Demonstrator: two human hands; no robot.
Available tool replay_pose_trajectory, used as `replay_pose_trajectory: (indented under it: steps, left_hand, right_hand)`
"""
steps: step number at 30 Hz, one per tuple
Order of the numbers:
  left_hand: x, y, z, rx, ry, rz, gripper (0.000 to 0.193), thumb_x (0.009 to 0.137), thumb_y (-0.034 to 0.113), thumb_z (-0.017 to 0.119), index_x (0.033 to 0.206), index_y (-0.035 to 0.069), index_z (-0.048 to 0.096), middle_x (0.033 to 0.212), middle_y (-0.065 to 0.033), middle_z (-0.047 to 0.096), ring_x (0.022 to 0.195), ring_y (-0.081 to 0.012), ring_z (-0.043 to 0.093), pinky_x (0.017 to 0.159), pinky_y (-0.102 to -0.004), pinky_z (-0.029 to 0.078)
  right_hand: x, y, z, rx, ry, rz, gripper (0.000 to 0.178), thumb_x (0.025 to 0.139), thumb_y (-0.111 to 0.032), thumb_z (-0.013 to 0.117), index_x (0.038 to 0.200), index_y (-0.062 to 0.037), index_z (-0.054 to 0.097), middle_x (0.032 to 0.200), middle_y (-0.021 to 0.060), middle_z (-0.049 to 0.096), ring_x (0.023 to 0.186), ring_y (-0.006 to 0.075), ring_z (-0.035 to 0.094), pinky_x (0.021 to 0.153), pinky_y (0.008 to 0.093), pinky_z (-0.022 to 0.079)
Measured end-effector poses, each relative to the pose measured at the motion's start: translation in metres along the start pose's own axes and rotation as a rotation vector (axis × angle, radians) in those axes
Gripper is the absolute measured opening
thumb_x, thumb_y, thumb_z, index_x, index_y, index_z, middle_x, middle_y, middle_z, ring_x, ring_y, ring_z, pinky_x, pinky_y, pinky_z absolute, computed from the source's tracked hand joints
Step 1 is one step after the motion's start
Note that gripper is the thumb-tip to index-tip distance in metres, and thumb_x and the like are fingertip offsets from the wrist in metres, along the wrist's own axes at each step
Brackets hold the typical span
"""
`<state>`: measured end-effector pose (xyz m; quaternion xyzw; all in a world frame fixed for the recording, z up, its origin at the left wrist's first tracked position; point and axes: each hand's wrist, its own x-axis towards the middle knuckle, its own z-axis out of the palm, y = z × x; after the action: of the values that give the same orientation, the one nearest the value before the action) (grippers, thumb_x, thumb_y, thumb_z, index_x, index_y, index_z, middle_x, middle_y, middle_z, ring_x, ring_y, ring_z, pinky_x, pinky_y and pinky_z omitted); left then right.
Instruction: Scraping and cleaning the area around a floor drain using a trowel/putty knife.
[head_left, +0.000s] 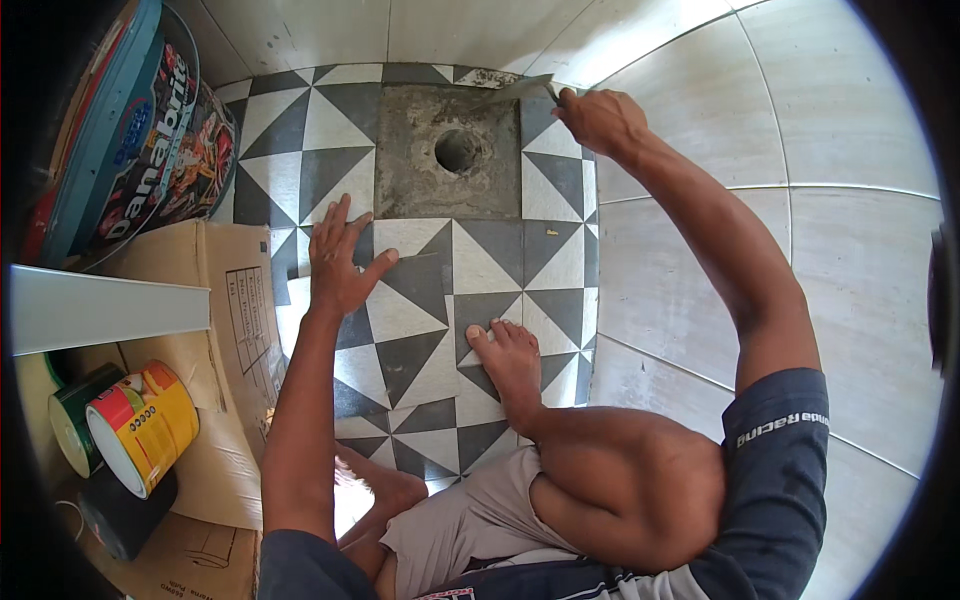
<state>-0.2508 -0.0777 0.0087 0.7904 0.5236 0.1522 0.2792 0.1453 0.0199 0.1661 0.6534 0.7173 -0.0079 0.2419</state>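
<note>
Your flat-bladed tool has a thin, smooth blade that looks like metal; the square patch near it is rough, matt cement, stained and pitted; your floor tiles look smooth, with a sheen where light falls; the wall tiles beside you are smooth and glossy; the bucket looks like slick plastic; the box is brown cardboard; your sleeve and shorts are matt cloth.

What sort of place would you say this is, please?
Probably a partly finished bathroom or washroom: a round, drain-like hole sits in a bare grey square set within the patterned floor, and large pale tiles cover the wall alongside.
</note>
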Motion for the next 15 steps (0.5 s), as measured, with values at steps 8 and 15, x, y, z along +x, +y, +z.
replay_pose_trajectory:
  steps: [8,15]
  left_hand:
    - [0.001,0.005,0.002,0.0,0.005,-0.022,0.072,0.09,0.056,0.07,0.142,0.009,0.058,0.168,-0.015,0.027,0.157,-0.0331,0.02,0.126,-0.0545,0.012]
    - [0.002,0.006,-0.002,-0.042,-0.032,-0.018,0.069,0.089,0.054,0.071,0.139,0.007,0.061,0.167,-0.0156,0.03,0.156,-0.0335,0.022,0.126,-0.0543,0.013]
  right_hand:
    - [0.013,0.011,0.003,-0.031,-0.044,0.019,0.034,0.106,-0.041,0.049,0.118,-0.0136,0.065,0.098,0.0133,0.075,0.098,0.0351,0.073,0.081,0.0503,0.057]
    - [0.008,0.051,0.022,-0.027,0.048,0.018,0.04,0.107,-0.045,0.045,0.116,-0.0089,0.059,0.084,0.0183,0.073,0.081,0.041,0.072,0.07,0.054,0.054]
